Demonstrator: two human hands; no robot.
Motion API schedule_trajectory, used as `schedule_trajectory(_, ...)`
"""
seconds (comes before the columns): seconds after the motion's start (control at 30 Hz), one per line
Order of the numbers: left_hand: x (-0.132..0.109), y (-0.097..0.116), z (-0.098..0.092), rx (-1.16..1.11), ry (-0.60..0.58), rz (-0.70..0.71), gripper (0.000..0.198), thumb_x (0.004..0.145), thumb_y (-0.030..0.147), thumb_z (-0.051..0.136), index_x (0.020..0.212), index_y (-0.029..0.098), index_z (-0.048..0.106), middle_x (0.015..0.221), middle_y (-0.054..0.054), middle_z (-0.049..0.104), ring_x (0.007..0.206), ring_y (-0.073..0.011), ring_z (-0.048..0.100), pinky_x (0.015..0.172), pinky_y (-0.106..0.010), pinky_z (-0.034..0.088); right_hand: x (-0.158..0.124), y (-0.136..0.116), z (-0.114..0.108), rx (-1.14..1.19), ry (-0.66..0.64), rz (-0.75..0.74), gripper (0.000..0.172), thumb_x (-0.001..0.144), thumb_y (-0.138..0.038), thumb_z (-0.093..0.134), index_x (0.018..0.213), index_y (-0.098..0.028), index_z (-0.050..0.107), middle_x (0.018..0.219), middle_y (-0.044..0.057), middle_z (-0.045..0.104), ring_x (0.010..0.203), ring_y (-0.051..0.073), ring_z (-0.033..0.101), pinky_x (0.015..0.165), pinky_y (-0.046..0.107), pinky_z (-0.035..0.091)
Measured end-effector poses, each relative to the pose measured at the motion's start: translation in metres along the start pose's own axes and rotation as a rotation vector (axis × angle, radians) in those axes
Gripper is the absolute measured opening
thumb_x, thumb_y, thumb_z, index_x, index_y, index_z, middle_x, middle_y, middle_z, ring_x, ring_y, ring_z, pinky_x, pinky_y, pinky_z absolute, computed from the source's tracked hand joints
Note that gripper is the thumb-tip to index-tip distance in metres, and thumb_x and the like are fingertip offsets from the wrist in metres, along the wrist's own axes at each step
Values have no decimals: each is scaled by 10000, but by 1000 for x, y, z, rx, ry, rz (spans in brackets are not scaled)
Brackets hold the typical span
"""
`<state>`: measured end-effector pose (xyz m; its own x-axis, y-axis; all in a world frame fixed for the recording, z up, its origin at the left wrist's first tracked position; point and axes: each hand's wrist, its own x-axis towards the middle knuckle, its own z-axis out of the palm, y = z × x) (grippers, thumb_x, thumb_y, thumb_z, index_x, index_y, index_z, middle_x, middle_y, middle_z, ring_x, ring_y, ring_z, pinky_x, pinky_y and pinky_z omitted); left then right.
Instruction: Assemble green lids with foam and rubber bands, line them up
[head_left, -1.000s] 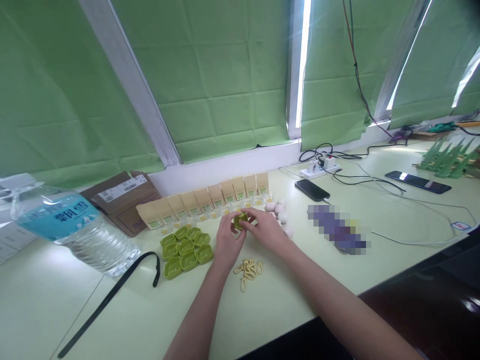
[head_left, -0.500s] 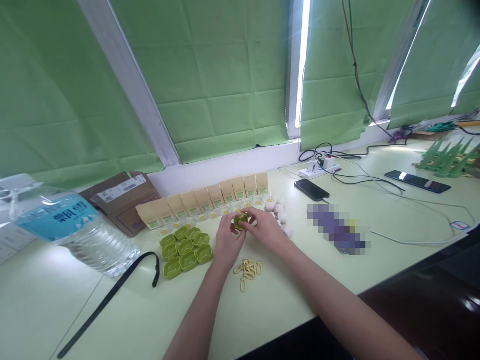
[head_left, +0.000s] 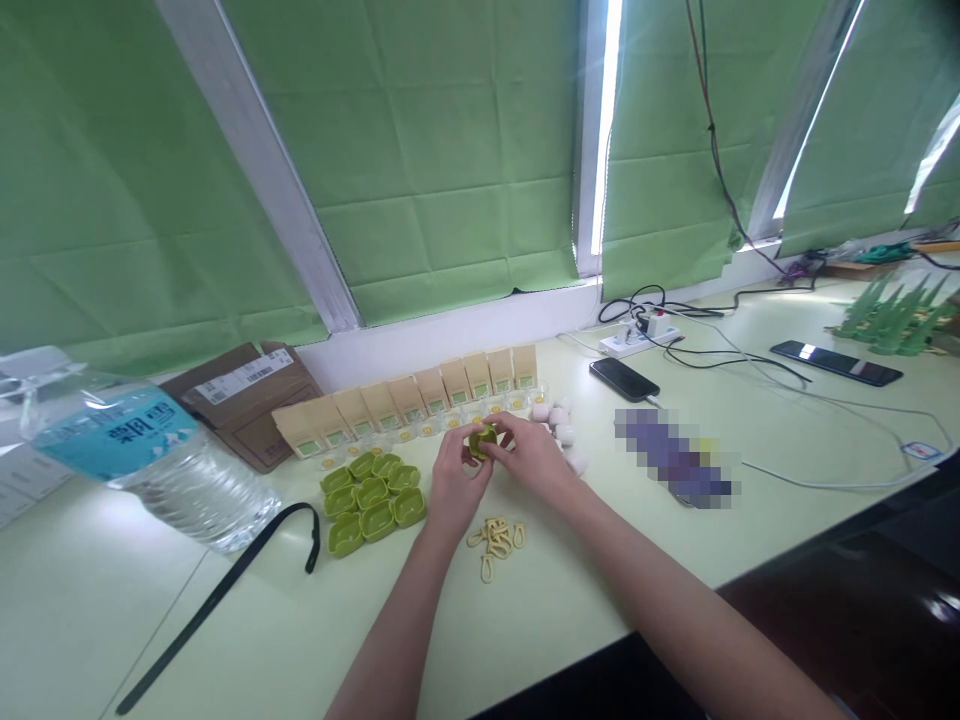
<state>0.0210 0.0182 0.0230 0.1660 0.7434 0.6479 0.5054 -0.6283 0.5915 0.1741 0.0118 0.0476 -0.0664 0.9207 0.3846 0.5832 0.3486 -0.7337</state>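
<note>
In the head view, fingers of left hand [head_left: 459, 482] and right hand [head_left: 536, 458] are pinching one small green cup [head_left: 482, 441], between the grouped green cups [head_left: 372, 494] and the white pieces [head_left: 564, 434]. The plastic bottle [head_left: 214, 495] contains clear liquid; its blue label [head_left: 112, 435] bears Chinese characters, and the cardboard box [head_left: 274, 425] carries a barcode [head_left: 260, 374].

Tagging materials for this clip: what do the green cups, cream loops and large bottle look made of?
Green cups: probably molded plastic or silicone, semi-gloss; smooth, evenly colored. Cream loops: likely plastic, finish unclear; uniform color, too small to be sure. Large bottle: apparently clear, glossy plastic; see-through, ribbed, with bright reflections.
</note>
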Motion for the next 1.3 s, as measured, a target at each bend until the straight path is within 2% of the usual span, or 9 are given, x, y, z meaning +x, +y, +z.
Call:
schedule_trajectory(0.57,1,1,-1,-22,-12,-2,365,810,139,617,1154,246,561,1098,-42,620,724,-109,596,713,-276,533,-1,1,-1,-2,1,-15,257,860,-322,667,1112,-280,640,945,-2,724,781,164,658,676,284,473)
schedule_trajectory(0.87,0,2,0,-30,-27,41,366,814,144,626,1158,252,565,1086,-43,617,797,-130,611,701,-266,538,0,3,1,-9,20,-10,177,876,-238,609,1048,-270,636,897,-16,721,745,153,657,659,266,465)
schedule_trajectory(1.3,0,4,0,8,-28,21,385,807,134,617,1169,251,556,1090,-41,612,753,-122,585,728,-283,526,-1,-1,-2,-21,1,-10,206,873,-229,598,1069,-273,641,924,-7,718,736,151,647,657,265,468)
